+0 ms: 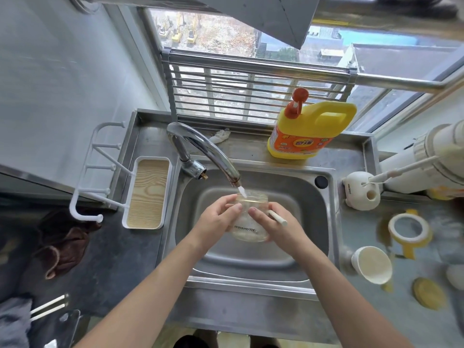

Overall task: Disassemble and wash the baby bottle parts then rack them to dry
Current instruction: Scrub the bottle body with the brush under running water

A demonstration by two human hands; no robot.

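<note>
Baby bottle body [247, 219]: clear, held over sink [313, 222], long axis toward the faucet [200, 149], mouth under its stream. Left hand [221, 212] grips the near-left wall; right hand [273, 222] steadies the right, clasping a brush handle [277, 218].

both bare forearms reach forward from the near edge of the sink [324, 222] and converge over the middle of its basin. the left hand [217, 217] cups the left side of the clear bottle [247, 222], fingers curled round its wall and thumb lying across the upper part. the right hand [275, 223] presses on the right side, thumb pointing toward the left hand, its fingers closed round a thin pale handle [277, 218] that sticks out past the knuckles. both wrists are roughly straight, palms turned inward.
</note>
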